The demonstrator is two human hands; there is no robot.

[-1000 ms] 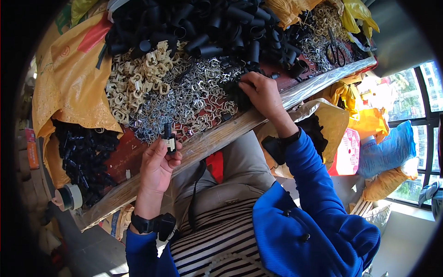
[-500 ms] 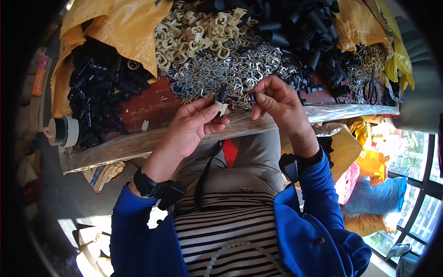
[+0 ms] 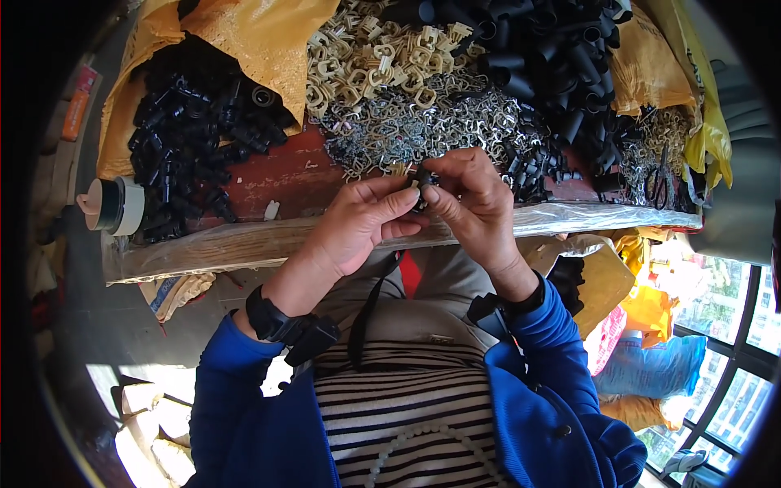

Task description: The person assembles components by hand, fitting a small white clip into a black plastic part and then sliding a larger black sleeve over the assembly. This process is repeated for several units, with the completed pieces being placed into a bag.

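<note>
**Small black part pinched between both hands above the desk edge**

A small black part [image 3: 421,180] sits between the fingertips of both hands, held just above the near edge of the desk [image 3: 277,183]. The left hand [image 3: 358,224] is closed on it with thumb and forefinger from below and the left; the right hand [image 3: 472,195] is closed on it from the right, its fingers curled over the top. Whether a metal clip is already seated on the part cannot be told; it is too small and partly hidden by the fingers. Judged from the piles, the work looks far from finished: the stocks are large, and no separate heap of finished pieces can be made out.

Just beyond the hands lies a heap of grey metal clips [image 3: 407,130], and beyond that a heap of beige plastic clips [image 3: 374,61]. Beyond and to the right of the right hand is a pile of black tubes [image 3: 545,57]. Well to the left of the left hand, small black fittings [image 3: 187,138] spill from a yellow woven sack [image 3: 252,32]. Further left stands a roll of tape [image 3: 114,205] on the desk's edge. A clear plastic sheet [image 3: 602,218] wraps the near edge beside the right hand. Low to the right are orange and blue bags [image 3: 651,325]; any print is unreadable.
</note>
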